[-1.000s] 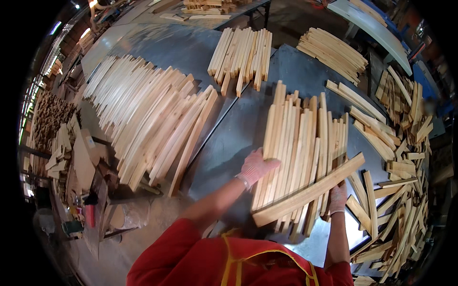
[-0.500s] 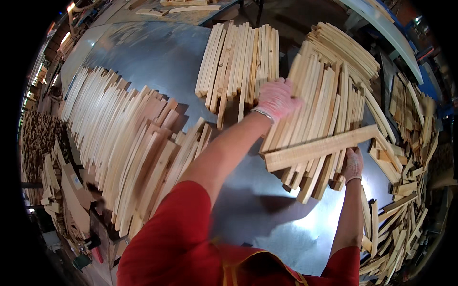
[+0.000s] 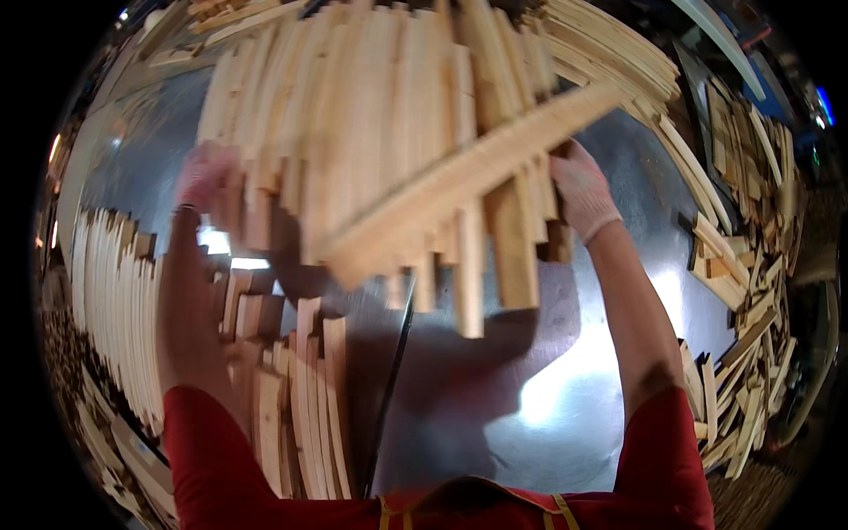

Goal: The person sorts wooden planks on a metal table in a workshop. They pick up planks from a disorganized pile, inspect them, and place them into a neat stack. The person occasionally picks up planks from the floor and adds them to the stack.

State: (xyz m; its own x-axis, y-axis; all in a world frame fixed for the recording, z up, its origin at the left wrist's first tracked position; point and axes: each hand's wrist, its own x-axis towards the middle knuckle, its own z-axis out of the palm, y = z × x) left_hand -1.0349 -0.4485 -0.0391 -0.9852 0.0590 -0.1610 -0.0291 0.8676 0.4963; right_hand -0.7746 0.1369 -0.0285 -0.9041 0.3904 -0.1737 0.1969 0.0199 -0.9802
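Both my hands wear pale work gloves and clasp a wide row of wooden strips (image 3: 389,124) from its two sides. My left hand (image 3: 208,179) presses the left side, its fingers blurred and partly hidden by the wood. My right hand (image 3: 583,188) grips the right side with its fingers curled in behind the strips. Across the front of the row, one loose wooden slat (image 3: 473,181) lies slanted, its right end farther from me. The strips' near ends are uneven, and they cast a shadow on the metal table (image 3: 442,424).
On the left, another long row of pale strips (image 3: 115,291) lies on the table, with darker pieces (image 3: 309,397) nearer me. Curved slats (image 3: 618,53) are stacked at the far right. A heap of wood offcuts (image 3: 755,371) stands along the table's right edge.
The strips in my hands have moved left and now stand against the other row at the far side. My left hand has shifted to the far left side of the wood. The view has shifted too.
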